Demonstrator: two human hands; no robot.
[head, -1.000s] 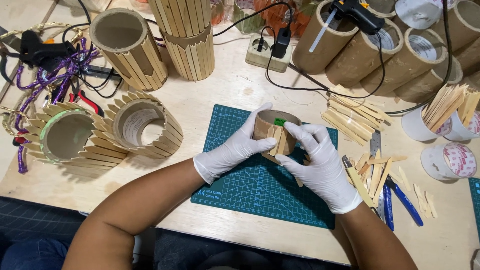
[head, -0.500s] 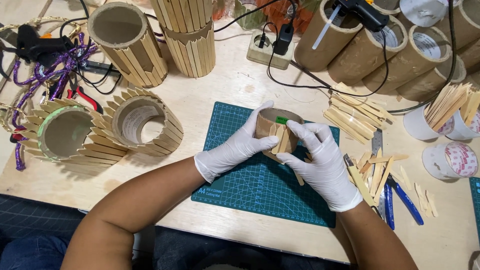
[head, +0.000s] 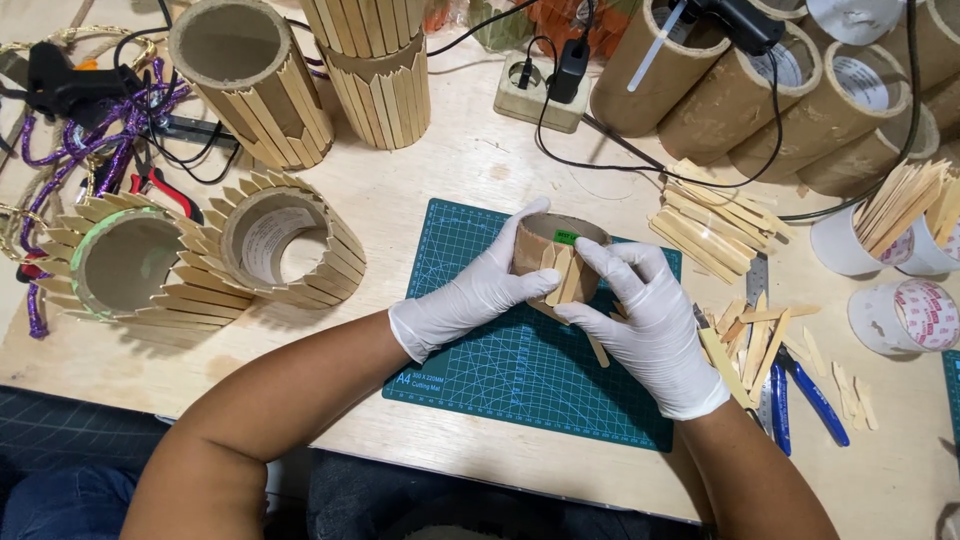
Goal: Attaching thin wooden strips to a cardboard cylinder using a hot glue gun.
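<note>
Gloves, white and thin, cover both hands over the middle of a green cutting mat point(head: 520, 370). The left hand point(head: 470, 300) wraps its fingers round the near side of a short cardboard tube point(head: 560, 255), thumb up at the rim. The right hand point(head: 645, 320) presses two wooden craft sticks point(head: 562, 275) flat against the tube's wall, fingers pinched together on them. The tube stands on the far half of the mat, a small green sticker at its rim.

Open room is scarce. The near half of the mat lies bare, and a strip of pale wooden table point(head: 440, 180) shows between the mat and the things behind it. To the left, touching each other, lie two stick-clad tubes on their sides point(head: 210, 260), the left one rimmed in green. Behind them stand two taller stick-covered tubes point(head: 310, 70). Far right, a row of plain cardboard tubes point(head: 760, 90) leans together, a black glue gun point(head: 730, 20) resting on them. A beige power socket point(head: 535, 90) sits behind the mat, with black cable trailing right.

Right of the mat lie loose craft sticks point(head: 710, 225), blue-handled pliers point(head: 810, 395), white cups of sticks point(head: 880, 225) and a roll of tape with red print point(head: 905, 315). Purple cord point(head: 70, 150) tangles at the far left edge.
</note>
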